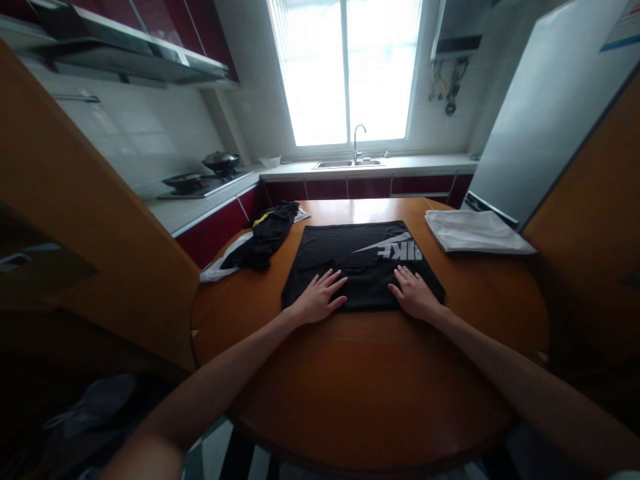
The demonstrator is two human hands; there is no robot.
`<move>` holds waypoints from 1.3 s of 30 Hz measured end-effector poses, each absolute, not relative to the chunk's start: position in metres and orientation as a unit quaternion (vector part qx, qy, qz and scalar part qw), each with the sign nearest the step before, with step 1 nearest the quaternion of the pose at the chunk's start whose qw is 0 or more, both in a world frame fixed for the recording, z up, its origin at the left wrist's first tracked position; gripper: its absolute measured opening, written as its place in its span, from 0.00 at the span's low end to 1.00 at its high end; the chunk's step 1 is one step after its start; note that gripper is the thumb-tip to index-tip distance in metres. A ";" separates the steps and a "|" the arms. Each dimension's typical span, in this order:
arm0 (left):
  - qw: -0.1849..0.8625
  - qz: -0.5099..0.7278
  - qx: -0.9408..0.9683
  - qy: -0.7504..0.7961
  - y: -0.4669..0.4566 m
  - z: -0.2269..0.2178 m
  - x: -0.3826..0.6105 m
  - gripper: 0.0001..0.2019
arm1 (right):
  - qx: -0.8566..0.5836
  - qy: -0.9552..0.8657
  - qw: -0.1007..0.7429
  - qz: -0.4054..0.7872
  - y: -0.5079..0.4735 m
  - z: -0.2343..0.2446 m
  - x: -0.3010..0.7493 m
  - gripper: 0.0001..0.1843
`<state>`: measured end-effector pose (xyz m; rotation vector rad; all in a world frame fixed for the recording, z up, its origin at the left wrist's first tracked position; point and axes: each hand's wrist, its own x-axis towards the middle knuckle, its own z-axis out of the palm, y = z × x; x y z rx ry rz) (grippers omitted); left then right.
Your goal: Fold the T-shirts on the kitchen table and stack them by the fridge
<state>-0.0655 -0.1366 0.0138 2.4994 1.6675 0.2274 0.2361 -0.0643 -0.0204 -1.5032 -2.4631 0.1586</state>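
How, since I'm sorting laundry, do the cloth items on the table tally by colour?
Black: 2, the flat shirt under the left hand and right hand, and the crumpled heap.
White: 2, the folded cloth and a piece under the heap.
Total: 4

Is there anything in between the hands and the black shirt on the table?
No, nothing is in the way. The left hand and the right hand both lie flat on the near edge of the black shirt. The dark heap of clothes and the folded white cloth lie off to the sides.
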 end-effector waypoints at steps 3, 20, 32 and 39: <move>0.068 0.083 0.827 0.553 -0.135 0.013 -0.067 0.31 | -0.517 -0.843 0.136 0.061 -0.065 -0.019 0.236 0.34; 0.082 0.098 0.828 0.546 -0.133 0.015 -0.070 0.29 | -0.516 -0.836 0.170 0.073 -0.068 -0.013 0.236 0.30; 0.076 0.090 0.835 0.537 -0.134 0.014 -0.068 0.29 | -0.500 -0.850 0.152 0.067 -0.070 -0.013 0.234 0.29; 0.077 0.088 0.836 0.536 -0.132 0.011 -0.069 0.30 | -0.507 -0.840 0.176 0.075 -0.070 -0.010 0.235 0.28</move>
